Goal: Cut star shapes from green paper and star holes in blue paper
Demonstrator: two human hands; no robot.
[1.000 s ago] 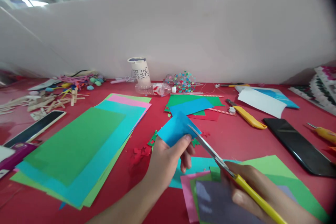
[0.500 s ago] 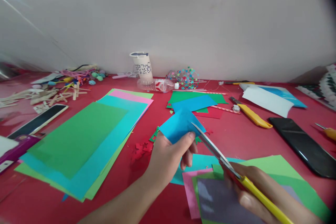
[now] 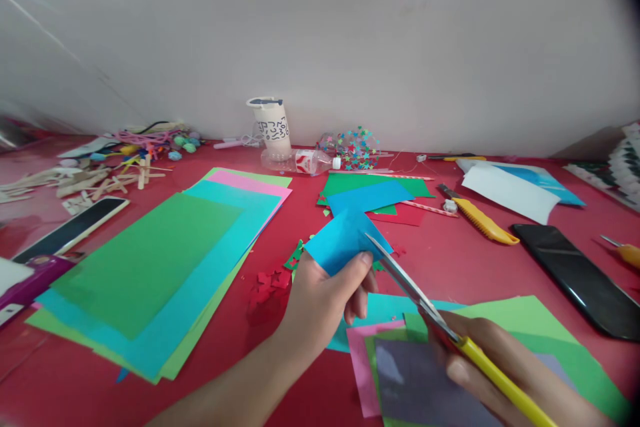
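Note:
My left hand pinches a piece of blue paper at its lower edge, thumb on top and fingers curled beneath. In my right hand is a pair of scissors with yellow handles. The blades look nearly together and point up to the left, with their tips over the right part of the blue paper. Behind it lies another blue sheet on green paper. Red paper stars rest left of my left hand. Stacked coloured sheets lie under my right hand.
At left is a stack of coloured sheets, beside a phone and a purple tool. A cup and plastic bottle stand and lie by the wall. On the right are a yellow cutter and a black phone.
Almost nothing differs. Both hands, the blue paper and the scissors hold nearly the same place, with only a very slight shift of the view.

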